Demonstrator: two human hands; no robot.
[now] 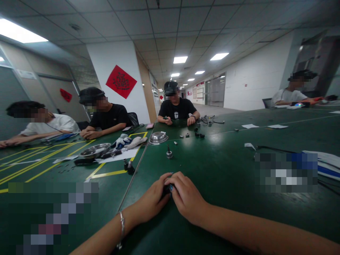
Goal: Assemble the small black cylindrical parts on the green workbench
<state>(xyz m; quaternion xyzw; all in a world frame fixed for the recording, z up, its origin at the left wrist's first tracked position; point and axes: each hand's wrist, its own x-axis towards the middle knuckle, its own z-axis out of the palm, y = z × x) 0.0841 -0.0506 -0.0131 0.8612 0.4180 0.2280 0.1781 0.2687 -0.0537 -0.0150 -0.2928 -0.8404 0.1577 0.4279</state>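
Observation:
My left hand [151,200], with a silver bracelet at its wrist, and my right hand [188,198] meet just above the green table in front of me. Their fingers curl together around a small black part [166,190], mostly hidden by them, so its kind cannot be made out. Beyond my fingertips stands a small silver-and-black piece [169,153] with a thin upright stem. Left of it, two black cylindrical parts [129,167] are by the table seam.
An upturned metal bowl [158,137] is farther off, with several small black fittings [199,135] to its right. Gloves [124,141] and a metal dish [95,150] lie left. A co-worker [176,106] sits opposite; others sit left and far right. Cables [276,149] lie right.

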